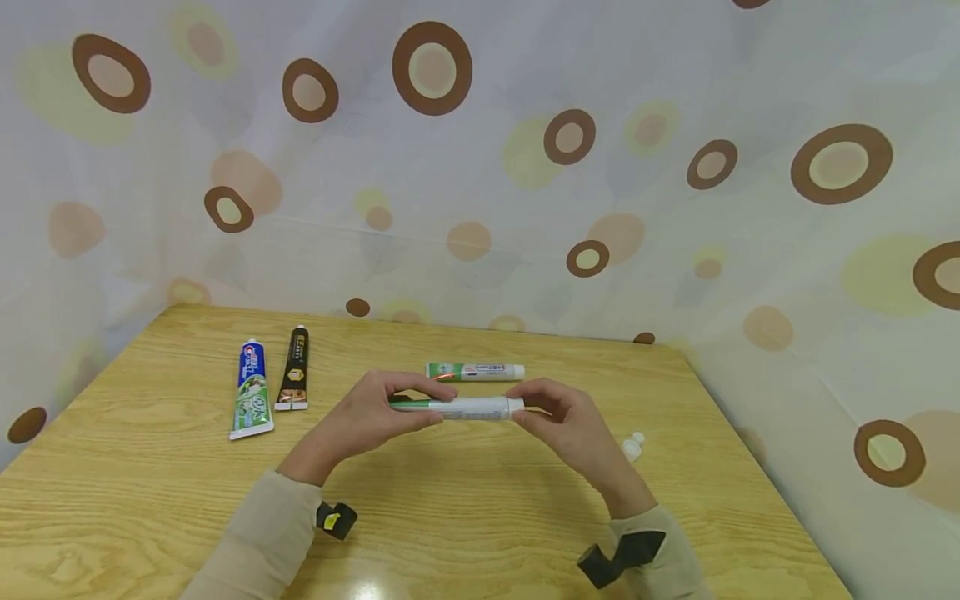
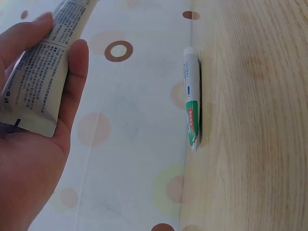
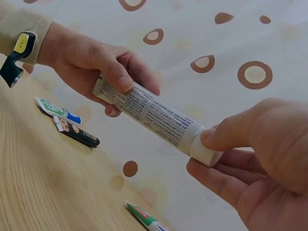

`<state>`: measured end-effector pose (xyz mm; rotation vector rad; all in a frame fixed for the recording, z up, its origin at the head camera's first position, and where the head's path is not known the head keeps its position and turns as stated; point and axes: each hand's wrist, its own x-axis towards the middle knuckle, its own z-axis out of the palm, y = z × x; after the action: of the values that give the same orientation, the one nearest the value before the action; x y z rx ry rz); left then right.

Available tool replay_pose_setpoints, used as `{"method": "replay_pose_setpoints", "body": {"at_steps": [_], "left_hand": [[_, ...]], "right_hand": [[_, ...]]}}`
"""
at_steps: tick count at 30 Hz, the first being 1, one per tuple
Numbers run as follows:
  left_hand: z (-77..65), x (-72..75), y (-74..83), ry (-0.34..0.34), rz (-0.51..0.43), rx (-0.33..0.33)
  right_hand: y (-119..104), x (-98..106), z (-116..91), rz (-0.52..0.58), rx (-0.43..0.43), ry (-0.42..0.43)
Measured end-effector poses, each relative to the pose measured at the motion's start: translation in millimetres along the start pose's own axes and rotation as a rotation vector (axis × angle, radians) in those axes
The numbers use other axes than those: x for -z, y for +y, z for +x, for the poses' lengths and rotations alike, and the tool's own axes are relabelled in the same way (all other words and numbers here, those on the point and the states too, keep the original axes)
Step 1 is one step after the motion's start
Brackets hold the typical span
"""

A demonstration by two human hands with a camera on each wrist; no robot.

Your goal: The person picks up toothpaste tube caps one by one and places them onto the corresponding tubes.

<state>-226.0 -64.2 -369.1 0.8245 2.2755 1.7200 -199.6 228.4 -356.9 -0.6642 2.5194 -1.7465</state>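
A white and green toothpaste tube [image 1: 476, 407] is held level above the table between both hands. My left hand [image 1: 372, 414] grips its flat crimped end, thumb on one face and fingers on the other. At the other end, my right hand [image 1: 562, 422] pinches the white cap [image 3: 206, 148] between thumb and fingers; the cap is on the tube. Small print covers the side of the tube [image 2: 41, 72] facing the left wrist camera. Just behind the hands, a second green and white toothpaste tube [image 1: 476, 372] lies on the table.
At the left of the wooden table [image 1: 465, 525] lie a blue and green toothpaste tube [image 1: 252, 390] and a black one [image 1: 294, 371]. Small white pieces [image 1: 633, 447], perhaps caps, lie right of my right hand. A patterned curtain [image 1: 480, 175] borders the table behind and at the sides.
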Motion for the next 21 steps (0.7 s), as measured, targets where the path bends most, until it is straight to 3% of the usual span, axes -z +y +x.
{"method": "replay_pose_setpoints", "body": {"at_steps": [12, 21], "left_hand": [[0.4, 0.0, 3.3, -0.01, 0.019, -0.045], [1.1, -1.2, -0.1, 0.002, 0.083, -0.106]], "right_hand": [[-3.5, -6.4, -0.8, 0.012, -0.022, 0.1], [-1.6, -6.3, 0.9, 0.056, -0.1, 0.092]]}}
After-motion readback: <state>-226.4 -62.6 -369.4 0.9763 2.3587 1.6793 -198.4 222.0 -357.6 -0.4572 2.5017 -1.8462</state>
